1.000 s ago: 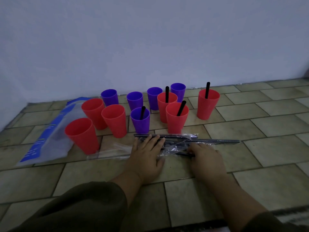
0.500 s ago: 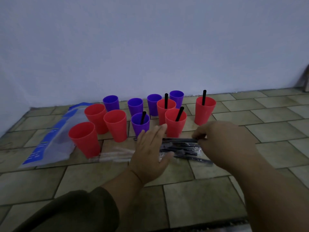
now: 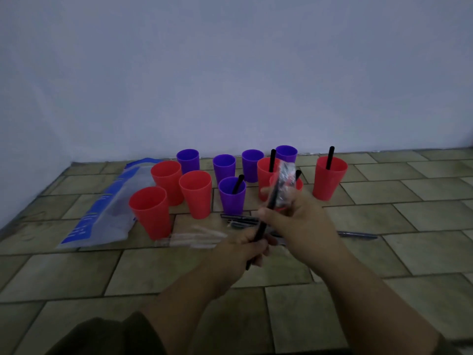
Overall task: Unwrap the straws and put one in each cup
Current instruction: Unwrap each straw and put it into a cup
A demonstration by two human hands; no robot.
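Your red and purple plastic cups (image 3: 195, 193) stand clustered on the tiled floor (image 3: 384, 252), before the wall. The blue-and-clear plastic bag (image 3: 107, 211) lies to their left. Wrapped black straws (image 3: 240, 220) lie just before the cups, with empty clear wrappers (image 3: 194, 237) to the left. Nearer you, your left hand (image 3: 243, 248) grips a black plastic straw (image 3: 261, 229). Your right hand (image 3: 302, 221) holds the clear wrapper (image 3: 285, 180) at its far end.

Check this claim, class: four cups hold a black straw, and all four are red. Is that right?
Not quite. The head view shows four cups holding straws, but only three are red: the right red cup, the middle red cup and the half-hidden red cup. The fourth is the front purple cup.
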